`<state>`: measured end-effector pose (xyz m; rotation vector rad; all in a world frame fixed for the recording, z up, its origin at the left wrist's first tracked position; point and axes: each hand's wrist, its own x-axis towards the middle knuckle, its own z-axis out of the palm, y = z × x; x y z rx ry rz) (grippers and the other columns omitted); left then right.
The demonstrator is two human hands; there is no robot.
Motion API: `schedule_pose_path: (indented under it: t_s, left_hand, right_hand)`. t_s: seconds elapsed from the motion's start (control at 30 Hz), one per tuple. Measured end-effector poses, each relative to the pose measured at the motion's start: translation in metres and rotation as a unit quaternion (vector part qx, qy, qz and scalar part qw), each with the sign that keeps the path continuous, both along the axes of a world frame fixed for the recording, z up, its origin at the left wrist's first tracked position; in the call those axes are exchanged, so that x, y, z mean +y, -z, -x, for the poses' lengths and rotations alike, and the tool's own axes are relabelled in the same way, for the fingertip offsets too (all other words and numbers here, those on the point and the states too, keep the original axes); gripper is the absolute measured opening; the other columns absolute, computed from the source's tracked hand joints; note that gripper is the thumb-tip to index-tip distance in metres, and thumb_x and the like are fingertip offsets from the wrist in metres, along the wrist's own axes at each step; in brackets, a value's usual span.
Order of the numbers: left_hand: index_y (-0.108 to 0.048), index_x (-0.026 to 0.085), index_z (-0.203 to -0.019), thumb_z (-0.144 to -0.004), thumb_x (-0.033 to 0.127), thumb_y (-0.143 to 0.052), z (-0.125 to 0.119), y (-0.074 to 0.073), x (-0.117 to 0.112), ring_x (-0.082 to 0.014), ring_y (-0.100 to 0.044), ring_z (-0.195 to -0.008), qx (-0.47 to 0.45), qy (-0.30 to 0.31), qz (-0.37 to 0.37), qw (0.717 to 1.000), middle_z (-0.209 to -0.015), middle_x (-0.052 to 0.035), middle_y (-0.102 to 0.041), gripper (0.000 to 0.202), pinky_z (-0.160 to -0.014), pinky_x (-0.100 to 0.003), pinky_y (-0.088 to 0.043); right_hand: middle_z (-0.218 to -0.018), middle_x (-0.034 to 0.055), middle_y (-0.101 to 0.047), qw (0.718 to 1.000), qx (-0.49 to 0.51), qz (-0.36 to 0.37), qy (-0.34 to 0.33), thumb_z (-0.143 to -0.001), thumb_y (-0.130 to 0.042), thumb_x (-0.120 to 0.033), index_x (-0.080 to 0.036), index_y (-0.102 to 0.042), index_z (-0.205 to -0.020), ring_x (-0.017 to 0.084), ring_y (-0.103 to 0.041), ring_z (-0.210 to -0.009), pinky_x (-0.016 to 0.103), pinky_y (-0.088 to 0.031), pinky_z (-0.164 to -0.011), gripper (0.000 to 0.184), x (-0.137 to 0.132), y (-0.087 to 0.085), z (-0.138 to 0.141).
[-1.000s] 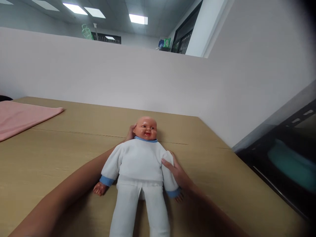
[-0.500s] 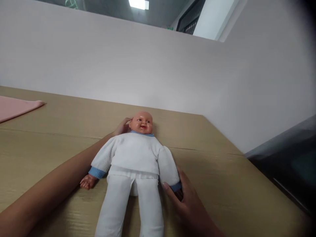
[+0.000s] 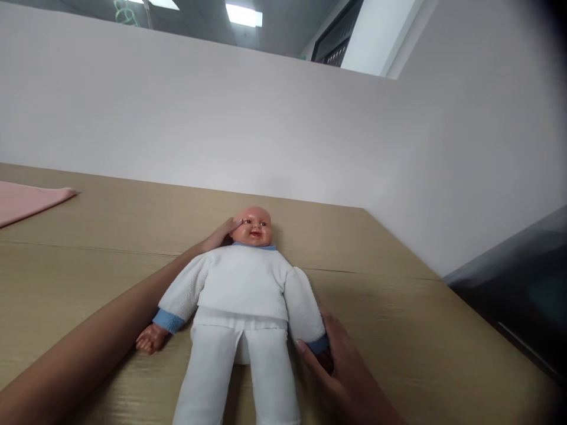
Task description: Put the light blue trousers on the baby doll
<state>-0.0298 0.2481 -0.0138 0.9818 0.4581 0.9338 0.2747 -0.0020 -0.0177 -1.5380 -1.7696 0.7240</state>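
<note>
A baby doll (image 3: 243,280) in a white fleece top with blue cuffs and collar and white trousers lies on its back on the cardboard-brown table. Its bald head points away from me and its lower legs run out of view. My left hand (image 3: 221,233) is curled against the left side of the doll's head, a fingertip resting at the temple; the other fingers are partly hidden behind the head. Around the doll's forearm at the right, near the blue cuff, my right hand (image 3: 339,360) is wrapped, covering most of the doll's small hand.
A pink cloth (image 3: 31,200) lies at the far left of the table (image 3: 398,330). Beyond the table's back edge stands a pale wall (image 3: 199,118). A dark object (image 3: 522,295) is beside the table's right edge.
A finger of my left hand has come forward onto the doll's temple. My right hand keeps its hold on the doll's arm. The camera view has shifted slightly.
</note>
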Motion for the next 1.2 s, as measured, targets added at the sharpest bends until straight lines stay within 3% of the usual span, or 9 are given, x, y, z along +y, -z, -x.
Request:
schedule_pose_path:
  t_s: [0.17,0.33,0.57,0.83,1.03,1.13,1.2]
  left_hand:
    - [-0.081,0.013,-0.128,-0.1,0.044,-0.085,0.002,0.005,0.004,-0.0379,-0.067,-0.145,0.006,-0.077,0.009,0.997,-0.128,-0.012,-0.087,0.041,-0.134,-0.051,-0.042]
    - [-0.08,0.015,-0.124,-0.101,0.049,-0.083,0.004,0.005,0.005,-0.0364,-0.07,-0.137,0.033,-0.083,0.008,0.996,-0.117,-0.0093,-0.087,0.041,-0.13,-0.05,-0.043]
    - [-0.085,0.015,-0.12,-0.093,0.061,-0.088,-0.002,-0.002,0.002,-0.0407,-0.074,-0.137,0.036,-0.039,-0.034,0.998,-0.134,-0.0157,-0.086,0.053,-0.124,-0.05,-0.053]
    - [-0.085,0.013,-0.13,-0.102,0.059,-0.077,-0.001,-0.003,0.0,-0.0407,-0.073,-0.143,0.043,-0.017,0.003,0.999,-0.138,-0.0175,-0.085,0.055,-0.13,-0.051,-0.052]
    - [-0.082,0.013,-0.136,-0.105,0.062,-0.072,-0.001,-0.001,0.0,-0.0395,-0.07,-0.147,0.045,0.013,0.013,0.999,-0.146,-0.0171,-0.082,0.059,-0.133,-0.051,-0.049]
    - [-0.081,0.016,-0.139,-0.106,0.066,-0.069,0.001,-0.009,-0.005,-0.0375,-0.069,-0.15,0.061,0.034,0.008,0.998,-0.152,-0.0152,-0.079,0.061,-0.134,-0.049,-0.048]
    - [-0.081,0.019,-0.141,-0.105,0.071,-0.066,0.008,-0.02,-0.009,-0.0372,-0.068,-0.15,0.123,0.043,-0.018,0.991,-0.154,-0.0146,-0.077,0.065,-0.132,-0.049,-0.05]
  right_hand:
    - [-0.148,0.0128,-0.076,1.0,-0.009,0.003,-0.007,-0.101,-0.076,-0.062,-0.035,-0.066,-0.155,0.043,-0.071,-0.136,0.065,-0.06,-0.119,0.061,0.0,-0.002,0.0]
    - [-0.15,0.0133,-0.075,1.0,-0.018,-0.008,-0.015,-0.103,-0.074,-0.059,-0.033,-0.064,-0.158,0.043,-0.071,-0.138,0.064,-0.059,-0.12,0.061,0.0,0.0,-0.002]
    - [-0.145,0.0138,-0.077,0.997,-0.057,-0.038,-0.038,-0.108,-0.068,-0.058,-0.03,-0.06,-0.158,0.039,-0.075,-0.133,0.058,-0.065,-0.114,0.057,0.002,-0.005,-0.001]
    - [-0.149,0.0179,-0.074,0.995,-0.086,-0.036,-0.032,-0.11,-0.064,-0.062,-0.028,-0.054,-0.163,0.042,-0.074,-0.135,0.064,-0.064,-0.114,0.064,0.001,0.001,-0.005]
    - [-0.144,0.0144,-0.076,0.992,-0.085,-0.077,-0.055,-0.109,-0.068,-0.058,-0.029,-0.055,-0.16,0.038,-0.076,-0.13,0.056,-0.067,-0.108,0.06,0.006,0.001,-0.007]
    - [-0.136,0.0143,-0.078,0.989,-0.098,-0.094,-0.057,-0.107,-0.07,-0.055,-0.026,-0.061,-0.153,0.038,-0.077,-0.123,0.055,-0.068,-0.105,0.055,0.011,0.0,-0.009]
    - [-0.133,0.0149,-0.078,0.988,-0.108,-0.106,-0.042,-0.104,-0.074,-0.055,-0.024,-0.064,-0.148,0.039,-0.076,-0.121,0.058,-0.066,-0.106,0.055,0.014,0.002,-0.012]
